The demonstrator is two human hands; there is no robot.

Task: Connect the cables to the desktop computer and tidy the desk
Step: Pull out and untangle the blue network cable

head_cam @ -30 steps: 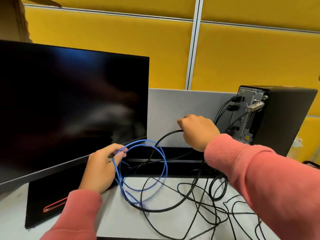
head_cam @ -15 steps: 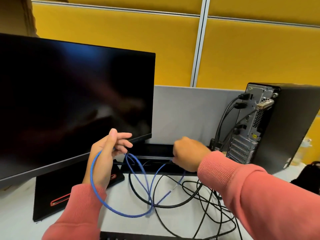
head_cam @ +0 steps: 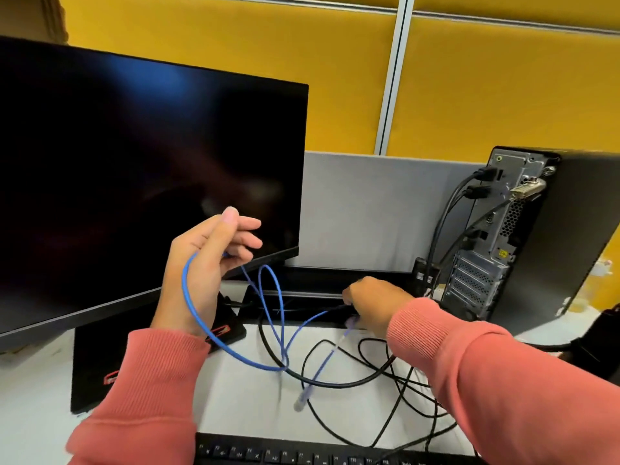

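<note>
In front of the monitor (head_cam: pixel 134 182), the left hand (head_cam: pixel 204 263) pinches the blue cable (head_cam: pixel 201 317), its loops trailing to five o'clock among the black cables (head_cam: pixel 379 380). The right hand (head_cam: pixel 372 300) grips the cable near the plug (head_cam: pixel 350 322). The PC (head_cam: pixel 536 236) stands at three o'clock. I'd say untangling is under way; next, free the plug and find its port.

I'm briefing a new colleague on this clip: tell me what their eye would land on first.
First, the blue cable, looping from the raised left hand at centre down across the desk to the right hand. Next, the big dark monitor filling the left, and the yellow partition behind. Then the desktop computer at right, black cables tangled below it.
</note>
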